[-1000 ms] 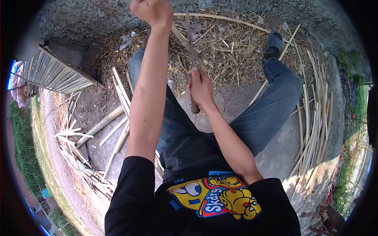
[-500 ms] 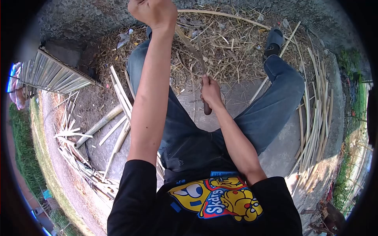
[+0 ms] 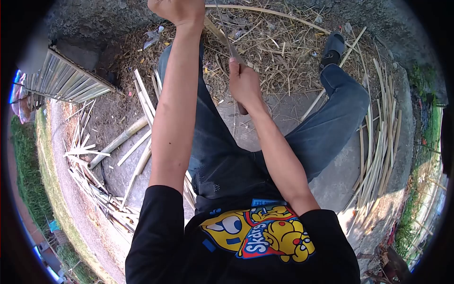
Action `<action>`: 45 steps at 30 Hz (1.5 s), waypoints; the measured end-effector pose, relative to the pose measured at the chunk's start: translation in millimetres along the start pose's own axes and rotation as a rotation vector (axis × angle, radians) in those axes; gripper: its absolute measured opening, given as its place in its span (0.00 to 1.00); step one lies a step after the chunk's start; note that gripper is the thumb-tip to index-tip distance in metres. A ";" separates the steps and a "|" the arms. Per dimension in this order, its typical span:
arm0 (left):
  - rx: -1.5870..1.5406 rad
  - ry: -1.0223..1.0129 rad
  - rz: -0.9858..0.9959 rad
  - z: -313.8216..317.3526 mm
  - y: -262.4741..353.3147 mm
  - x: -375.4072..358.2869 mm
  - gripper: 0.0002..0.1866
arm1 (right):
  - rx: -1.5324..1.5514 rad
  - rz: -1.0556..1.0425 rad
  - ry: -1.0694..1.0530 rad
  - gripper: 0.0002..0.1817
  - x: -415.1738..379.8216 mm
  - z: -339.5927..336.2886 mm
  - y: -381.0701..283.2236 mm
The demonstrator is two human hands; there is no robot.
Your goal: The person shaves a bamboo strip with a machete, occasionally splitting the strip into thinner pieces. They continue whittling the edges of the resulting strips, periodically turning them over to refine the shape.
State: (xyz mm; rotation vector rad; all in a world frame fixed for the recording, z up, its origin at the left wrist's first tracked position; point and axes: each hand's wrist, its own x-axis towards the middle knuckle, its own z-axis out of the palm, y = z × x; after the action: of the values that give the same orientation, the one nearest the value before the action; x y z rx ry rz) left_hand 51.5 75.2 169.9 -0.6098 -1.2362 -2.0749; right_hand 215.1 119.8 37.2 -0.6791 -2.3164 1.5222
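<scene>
The right hand [image 3: 246, 86] has its grip closed around the handle of a knife [image 3: 233, 51], whose blade points away from the body. To the left of the knife is the left hand [image 3: 177, 10], with its fingers curled; what this grip holds, I cannot tell. A long pale strip [image 3: 250, 8] curves to the right of the blade. A bamboo pole [image 3: 123, 138] lies well left of the knife, on the ground.
</scene>
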 end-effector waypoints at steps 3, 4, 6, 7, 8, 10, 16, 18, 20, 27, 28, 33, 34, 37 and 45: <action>-0.020 -0.050 0.022 0.1 1.2 2.9 0.25 | 0.090 -0.158 0.041 0.28 -4.6 -8.9 -25.6; -0.032 -0.044 0.018 2.8 2.2 0.6 0.25 | 0.110 -0.094 -0.021 0.28 -10.1 -15.5 -36.4; -0.003 -0.007 0.005 5.8 5.2 -7.4 0.25 | 0.081 -0.107 0.026 0.28 -13.9 -6.8 -23.5; 0.004 -0.005 -0.002 4.6 6.1 -11.8 0.25 | 0.061 -0.144 0.093 0.28 -12.6 -1.8 -15.6; 0.009 0.010 -0.014 6.4 5.9 -11.7 0.25 | 0.041 -0.032 0.026 0.28 -9.8 4.0 12.2; 0.030 -0.016 -0.048 3.8 0.6 -7.6 0.25 | 0.027 0.110 -0.026 0.29 -5.2 25.1 90.1; 0.086 -0.019 -0.019 19.8 13.8 -10.0 0.26 | 0.156 0.141 -0.022 0.31 0.0 13.4 37.8; 0.162 -0.018 0.019 20.4 9.5 -11.6 0.26 | 0.224 0.030 0.022 0.30 -4.5 8.2 1.0; 0.125 -0.001 0.016 23.8 5.7 -9.3 0.26 | 0.214 -0.218 0.161 0.31 -2.5 5.8 -18.2; 0.032 0.073 -0.011 0.6 -3.4 11.0 0.24 | -0.039 0.180 0.083 0.33 16.8 52.7 147.1; 0.024 0.057 0.003 -2.8 -6.5 15.9 0.25 | -0.088 0.266 0.026 0.34 18.1 51.2 151.9; -0.115 -0.001 -0.012 -9.9 -17.8 21.0 0.22 | 0.134 0.109 0.056 0.31 5.2 47.6 99.5; -0.121 -0.009 -0.006 -8.9 -18.3 21.5 0.22 | 0.191 0.035 0.043 0.29 -0.3 44.5 80.3; 0.054 0.070 -0.031 4.6 -4.3 10.1 0.23 | 0.221 -0.112 0.001 0.23 -5.8 33.8 27.4; -0.029 0.023 -0.040 -39.6 -21.2 42.6 0.22 | -0.028 0.334 -0.012 0.29 3.4 79.5 202.7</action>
State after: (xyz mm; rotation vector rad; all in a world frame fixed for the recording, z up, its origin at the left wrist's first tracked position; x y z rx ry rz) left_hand 4.2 35.2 167.8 -0.5773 -1.2161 -2.1302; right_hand 220.2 126.8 -180.4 -1.1135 -2.3242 1.6314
